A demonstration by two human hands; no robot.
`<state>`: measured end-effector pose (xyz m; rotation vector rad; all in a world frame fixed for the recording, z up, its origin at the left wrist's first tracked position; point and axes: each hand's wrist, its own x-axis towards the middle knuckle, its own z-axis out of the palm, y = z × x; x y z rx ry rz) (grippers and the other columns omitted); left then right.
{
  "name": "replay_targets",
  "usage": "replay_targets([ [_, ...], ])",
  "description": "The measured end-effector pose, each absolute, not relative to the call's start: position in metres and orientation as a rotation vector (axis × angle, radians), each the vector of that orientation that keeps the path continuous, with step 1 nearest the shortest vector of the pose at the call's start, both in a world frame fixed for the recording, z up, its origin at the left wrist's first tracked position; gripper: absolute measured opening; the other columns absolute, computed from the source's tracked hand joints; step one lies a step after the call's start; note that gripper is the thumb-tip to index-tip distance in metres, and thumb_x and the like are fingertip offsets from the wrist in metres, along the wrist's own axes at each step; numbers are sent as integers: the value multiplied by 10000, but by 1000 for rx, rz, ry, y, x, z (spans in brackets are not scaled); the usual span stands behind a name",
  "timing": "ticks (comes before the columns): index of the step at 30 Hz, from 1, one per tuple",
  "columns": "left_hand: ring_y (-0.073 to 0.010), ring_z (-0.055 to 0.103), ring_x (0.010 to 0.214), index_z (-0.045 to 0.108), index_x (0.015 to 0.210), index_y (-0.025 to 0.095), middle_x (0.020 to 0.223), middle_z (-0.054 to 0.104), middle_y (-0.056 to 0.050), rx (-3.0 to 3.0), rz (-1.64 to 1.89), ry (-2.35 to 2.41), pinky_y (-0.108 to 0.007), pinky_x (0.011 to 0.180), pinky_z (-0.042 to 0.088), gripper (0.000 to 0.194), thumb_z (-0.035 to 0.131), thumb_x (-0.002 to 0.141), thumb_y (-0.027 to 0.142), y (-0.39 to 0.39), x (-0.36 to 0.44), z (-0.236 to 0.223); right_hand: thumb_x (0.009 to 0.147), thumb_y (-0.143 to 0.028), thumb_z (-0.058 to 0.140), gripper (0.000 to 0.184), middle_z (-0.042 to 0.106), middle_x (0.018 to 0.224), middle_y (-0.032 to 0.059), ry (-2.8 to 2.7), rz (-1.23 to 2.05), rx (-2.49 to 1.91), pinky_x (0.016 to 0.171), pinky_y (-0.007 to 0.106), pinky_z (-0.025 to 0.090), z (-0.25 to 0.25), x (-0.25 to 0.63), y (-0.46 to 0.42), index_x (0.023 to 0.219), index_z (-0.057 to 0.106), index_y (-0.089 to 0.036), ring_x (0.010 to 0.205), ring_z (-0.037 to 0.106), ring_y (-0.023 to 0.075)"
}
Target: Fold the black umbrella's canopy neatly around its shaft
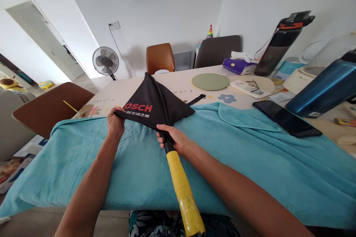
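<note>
A black umbrella (pixel 164 103) with red and white lettering lies partly folded over the table, its canopy loose and pointing away from me. Its yellow-wrapped handle (pixel 180 185) slants down toward my lap. My left hand (pixel 116 121) pinches the canopy's left edge beside the lettering. Closed around the umbrella just above the handle, where canopy and shaft meet, is my right hand (pixel 171 137). A black strap (pixel 196 99) sticks out from the canopy's right side. Under both hands lies a turquoise blanket (pixel 130 177) that covers the near part of the table.
A phone (pixel 286 117) rests at the blanket's right edge, near a blue bottle (pixel 325 85). Behind stand a dark bottle (pixel 280 44), a purple tissue pack (pixel 239 66) and glasses (pixel 254 87). A green round mat (pixel 210 82) lies farther back. Chairs (pixel 160 57) surround the table.
</note>
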<state>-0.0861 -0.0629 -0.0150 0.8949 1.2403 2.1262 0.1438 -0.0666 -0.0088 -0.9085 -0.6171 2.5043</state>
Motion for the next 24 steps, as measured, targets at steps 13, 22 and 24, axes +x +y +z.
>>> replay_targets([
  [13,-97,416,516,487,549,166,504,449,23,1526,1436,1942,-199,506,332,148,361,625,157,-59,-105,-29,739,-215,590,150,521,542,-7,-614,2469,-960,340,190,420,-10,144,-61,695,471,-136,410,474,76],
  [22,-178,554,659,560,780,192,675,583,-43,2000,342,2364,-262,601,349,375,313,838,469,-37,-65,-30,760,-243,575,157,495,538,-12,-571,2524,-784,354,168,442,11,157,-57,739,460,-138,413,474,67],
  [24,-200,578,706,554,869,194,718,601,-66,2095,101,2307,-278,631,360,347,309,855,440,-30,-50,-27,776,-235,553,132,530,581,8,-576,2521,-767,356,173,451,14,158,-58,784,472,-131,422,486,70],
])
